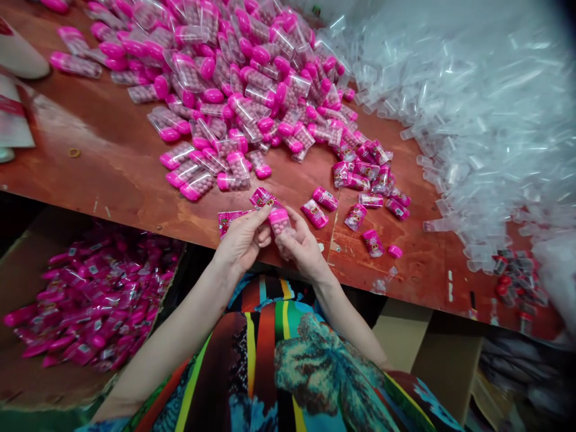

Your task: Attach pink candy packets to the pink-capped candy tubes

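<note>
Just over the table's near edge, my right hand (301,243) is closed around a small clear candy tube (279,223) with a pink cap and pale pink balls inside. My left hand (245,239) meets it from the other side, thumb and fingertips pinched on a pink printed sleeve (262,197) beside the cap. Under the left knuckles, more flat printed sleeves (228,221) lie on the wood. To the right of my hands are several tubes wearing printed wrappers, among them one wrapped tube (315,213) close to my right fingers.
A large heap of pink-capped candy tubes (234,90) covers the far side of the reddish table (108,162). Clear empty tubes (472,108) pile up at right, near small red-and-black pieces (517,282). Below left, a cardboard box (22,246) holds many wrapped tubes (99,300).
</note>
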Demonstrator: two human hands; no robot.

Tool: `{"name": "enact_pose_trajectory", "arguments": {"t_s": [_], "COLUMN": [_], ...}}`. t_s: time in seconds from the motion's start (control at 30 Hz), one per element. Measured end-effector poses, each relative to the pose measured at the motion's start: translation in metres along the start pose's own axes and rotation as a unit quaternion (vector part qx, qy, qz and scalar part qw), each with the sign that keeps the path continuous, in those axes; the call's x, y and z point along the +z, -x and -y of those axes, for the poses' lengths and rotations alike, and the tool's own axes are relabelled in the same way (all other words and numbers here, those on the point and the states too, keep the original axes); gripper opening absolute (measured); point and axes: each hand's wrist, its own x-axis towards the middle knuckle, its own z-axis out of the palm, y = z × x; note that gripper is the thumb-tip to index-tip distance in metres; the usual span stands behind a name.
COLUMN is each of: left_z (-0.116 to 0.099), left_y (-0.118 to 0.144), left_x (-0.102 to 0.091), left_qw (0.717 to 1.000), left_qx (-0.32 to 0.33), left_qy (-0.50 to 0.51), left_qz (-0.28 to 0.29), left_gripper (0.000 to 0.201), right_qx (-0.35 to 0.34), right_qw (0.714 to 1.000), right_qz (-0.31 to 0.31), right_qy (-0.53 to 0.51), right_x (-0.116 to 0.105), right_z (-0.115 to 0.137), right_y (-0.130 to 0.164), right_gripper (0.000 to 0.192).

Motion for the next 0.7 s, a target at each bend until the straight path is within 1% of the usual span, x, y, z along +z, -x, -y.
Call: {"name": "enact_pose_trajectory", "arguments": {"t_s": [0.07, 0.13, 0.23, 0.3, 0.43, 0.5, 0.6, 0.63, 0.67, 0.7], "left_z": [0.000, 0.001, 0.003, 0.006, 0.010, 0.012, 0.014, 0.016, 0.018, 0.020], "left_y": [0.001, 0.003, 0.006, 0.008, 0.009, 0.009, 0.010, 0.011, 0.012, 0.013], "left_x": [0.000, 0.000, 0.001, 0.002, 0.002, 0.003, 0.005, 0.006, 0.006, 0.005], "left_qw": [1.000, 1.000, 0.999, 0.998, 0.996, 0.996, 0.995, 0.995, 0.994, 0.993], "left_qx": [0.003, 0.001, -0.021, -0.030, -0.028, -0.031, -0.034, -0.031, -0.027, -0.022], "left_qy": [-0.008, -0.017, -0.034, -0.053, -0.083, -0.086, -0.090, -0.094, -0.102, -0.114], "left_qz": [0.001, 0.005, 0.022, 0.026, 0.010, 0.003, 0.012, 0.017, 0.018, 0.016], "left_gripper": [0.029, 0.030, 0.031, 0.034, 0.039, 0.040, 0.042, 0.043, 0.043, 0.044], "right_qx": [-0.025, -0.036, -0.004, 0.004, -0.043, -0.033, 0.008, 0.011, 0.006, -0.008], "right_qw": [0.999, 0.998, 1.000, 1.000, 0.991, 0.994, 1.000, 1.000, 1.000, 0.999], "right_qz": [-0.018, -0.021, 0.008, 0.015, -0.022, -0.022, 0.005, 0.007, 0.001, -0.014], "right_qy": [0.038, 0.054, 0.021, 0.024, 0.121, 0.100, -0.007, -0.019, -0.005, 0.032], "right_x": [0.002, 0.003, 0.000, -0.002, -0.005, -0.005, -0.004, -0.004, -0.004, -0.004], "right_z": [0.001, 0.001, 0.001, 0.000, -0.002, -0.002, -0.002, -0.002, -0.002, -0.002], "right_y": [0.001, 0.002, 0.002, 0.003, 0.005, 0.006, 0.006, 0.006, 0.006, 0.006], "right_gripper": [0.076, 0.076, 0.078, 0.078, 0.073, 0.073, 0.073, 0.074, 0.073, 0.073]}}
